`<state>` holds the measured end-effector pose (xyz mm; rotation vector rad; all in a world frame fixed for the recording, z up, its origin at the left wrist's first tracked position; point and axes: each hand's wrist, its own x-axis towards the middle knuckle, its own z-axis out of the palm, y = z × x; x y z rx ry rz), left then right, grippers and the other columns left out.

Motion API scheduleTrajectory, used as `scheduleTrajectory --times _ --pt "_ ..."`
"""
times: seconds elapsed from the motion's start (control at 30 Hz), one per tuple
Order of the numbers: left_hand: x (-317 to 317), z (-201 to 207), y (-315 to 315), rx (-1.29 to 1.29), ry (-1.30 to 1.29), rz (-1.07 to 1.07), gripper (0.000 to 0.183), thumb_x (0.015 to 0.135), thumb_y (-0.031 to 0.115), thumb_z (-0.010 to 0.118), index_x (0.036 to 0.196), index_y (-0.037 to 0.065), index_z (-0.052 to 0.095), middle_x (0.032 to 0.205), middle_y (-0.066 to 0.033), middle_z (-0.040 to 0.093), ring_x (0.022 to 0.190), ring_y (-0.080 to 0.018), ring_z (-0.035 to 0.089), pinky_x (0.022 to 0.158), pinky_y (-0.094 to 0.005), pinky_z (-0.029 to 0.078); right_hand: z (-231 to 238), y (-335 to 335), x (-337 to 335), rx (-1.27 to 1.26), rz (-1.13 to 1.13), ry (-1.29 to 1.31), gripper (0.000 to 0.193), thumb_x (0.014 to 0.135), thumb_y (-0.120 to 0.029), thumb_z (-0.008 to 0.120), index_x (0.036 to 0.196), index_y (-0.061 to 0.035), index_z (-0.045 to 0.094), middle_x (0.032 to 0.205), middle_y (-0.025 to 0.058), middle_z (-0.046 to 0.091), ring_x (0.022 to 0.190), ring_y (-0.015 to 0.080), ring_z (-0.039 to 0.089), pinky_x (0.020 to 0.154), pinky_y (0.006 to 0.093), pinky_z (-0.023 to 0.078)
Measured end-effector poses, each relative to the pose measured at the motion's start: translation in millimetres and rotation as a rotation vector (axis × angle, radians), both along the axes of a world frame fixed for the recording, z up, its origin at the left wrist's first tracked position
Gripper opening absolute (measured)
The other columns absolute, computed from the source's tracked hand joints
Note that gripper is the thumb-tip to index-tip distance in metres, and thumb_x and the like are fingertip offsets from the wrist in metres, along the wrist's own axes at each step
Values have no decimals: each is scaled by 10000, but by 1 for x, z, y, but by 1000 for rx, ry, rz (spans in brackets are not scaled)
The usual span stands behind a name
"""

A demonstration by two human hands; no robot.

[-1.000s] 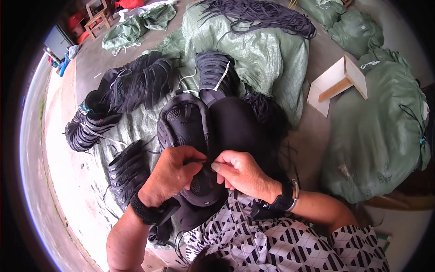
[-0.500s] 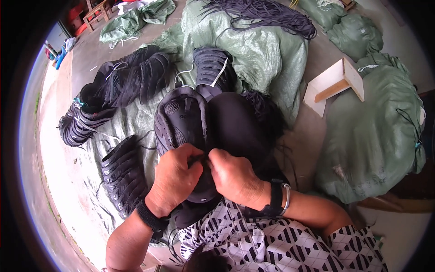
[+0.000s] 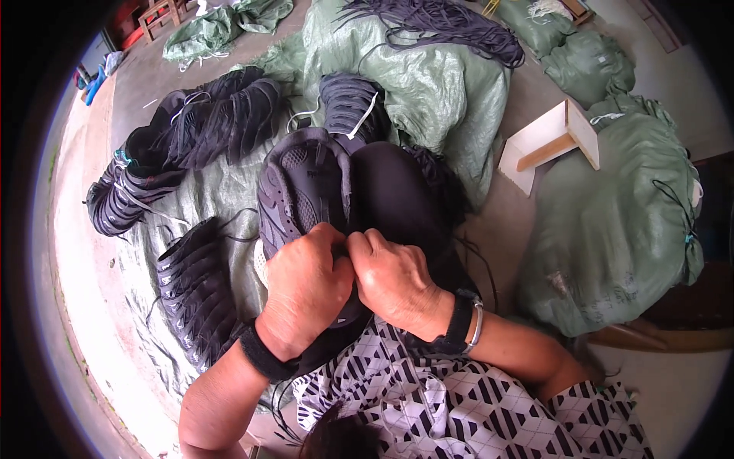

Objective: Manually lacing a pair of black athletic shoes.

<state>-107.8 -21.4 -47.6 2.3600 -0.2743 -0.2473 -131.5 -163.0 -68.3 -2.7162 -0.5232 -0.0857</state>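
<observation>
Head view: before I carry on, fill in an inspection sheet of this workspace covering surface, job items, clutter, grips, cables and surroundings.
Surface: wrinkled pale green sheet spread on a grey floor.
Job's things: dark shoe, ankle opening away from the person, its near part largely covered by the grips.
Clutter: nested row of dark shoe pieces at left; heap of dark laces at top; white-and-wood stand at right.
Grips: left grip and right grip close together over the shoe, fingers curled; anything pinched is hidden.
Cables: nothing seen that is clearly a cable.
Surroundings: large stuffed green sack at right.
</observation>
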Motion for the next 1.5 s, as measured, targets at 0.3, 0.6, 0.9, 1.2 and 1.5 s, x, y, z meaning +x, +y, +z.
scheduleTrajectory --times 0.3,0.6,0.9,1.2,1.5 --pt "3 -10 12 -197 179 10 260 729 93 553 947 -9 652 812 -226 655 799 -367 646 730 -388 509 -5 0 4 259 -75 11 104 791 -17 589 850 -35 506 711 122 587 590 225 636 496 316 516" --pt "2 -1 13 -244 156 -29 199 799 117 570 923 -21 640 724 -213 640 717 -328 662 652 -368 507 7 -12 17 851 -292 780 166 890 -131 553 791 1 549 606 79 571 488 193 598 444 297 480" --pt "22 17 -2 -1028 217 363 352 983 334 471 833 50 616 509 17 485 429 -51 423 412 -194 307 46 -31 58 -17 387 214 292 738 -176 676 980 -83 541 783 137 628 782 335 647 659 463 498" --pt "46 9 0 63 4 -216 191 892 155 494 872 17 624 659 -127 644 603 -227 657 563 -337 501 38 -49 80 75 476 474 249 762 -287 684 934 -115 627 786 122 664 794 310 651 719 420 496" --pt "71 39 -23 563 280 -545 213 848 216 522 854 72 678 601 -44 653 654 -216 683 603 -365 541 15 -61 71 219 562 264 261 769 -239 663 989 -110 609 816 85 669 794 284 662 719 385 531"
